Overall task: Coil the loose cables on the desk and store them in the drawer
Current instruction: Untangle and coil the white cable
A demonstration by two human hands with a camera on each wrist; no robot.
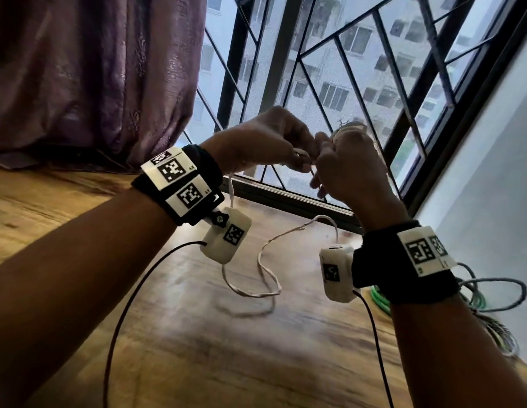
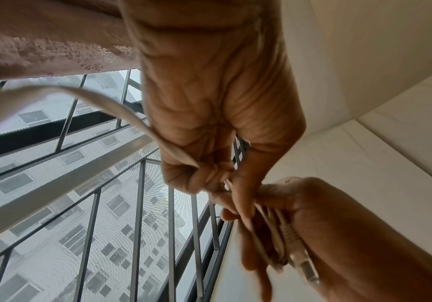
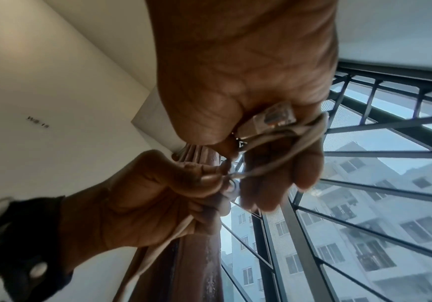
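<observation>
A white network cable trails in loose loops over the wooden desk and rises to both raised hands. My left hand pinches the strand between thumb and fingertips. My right hand grips a small coil of the same cable, its clear plug lying against the palm. The two hands touch in front of the window. No drawer is in view.
A green cable and a grey cable loop lie at the desk's right edge by the white wall. A purple curtain hangs at the back left. The barred window runs behind the desk.
</observation>
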